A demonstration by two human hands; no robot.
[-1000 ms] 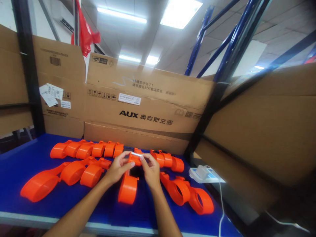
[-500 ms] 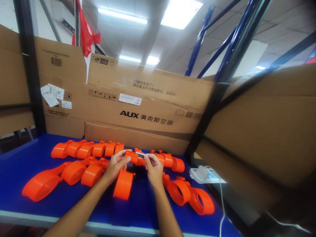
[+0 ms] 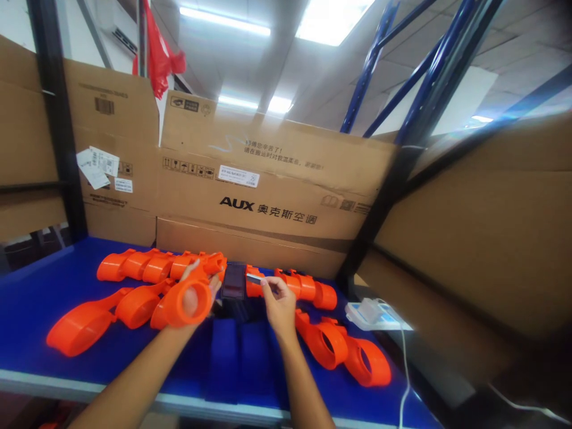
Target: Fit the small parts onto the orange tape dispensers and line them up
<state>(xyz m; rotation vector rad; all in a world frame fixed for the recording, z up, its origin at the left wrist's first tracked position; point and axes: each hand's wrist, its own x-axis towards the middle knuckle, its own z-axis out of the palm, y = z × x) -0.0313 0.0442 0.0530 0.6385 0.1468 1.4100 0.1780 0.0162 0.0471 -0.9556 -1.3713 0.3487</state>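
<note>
My left hand (image 3: 193, 296) grips an orange plastic ring-shaped part (image 3: 184, 301), lifted off the blue table (image 3: 241, 363) and turned so its round opening faces me. My right hand (image 3: 277, 301) pinches a small pale strip (image 3: 254, 278) between thumb and forefinger, just right of a dark flat block (image 3: 233, 281) lying on the table. The two hands are a short way apart.
Rows of the same orange parts lie at the back left (image 3: 147, 266), front left (image 3: 84, 325), back middle (image 3: 304, 287) and front right (image 3: 348, 354). Cardboard boxes (image 3: 268, 202) wall the back and right. A white device with a cable (image 3: 370, 313) sits at the right edge.
My left hand has carried the orange part leftward and up, turning its opening toward me. My right hand kept the small strip and stayed near the dark block, now uncovered.
</note>
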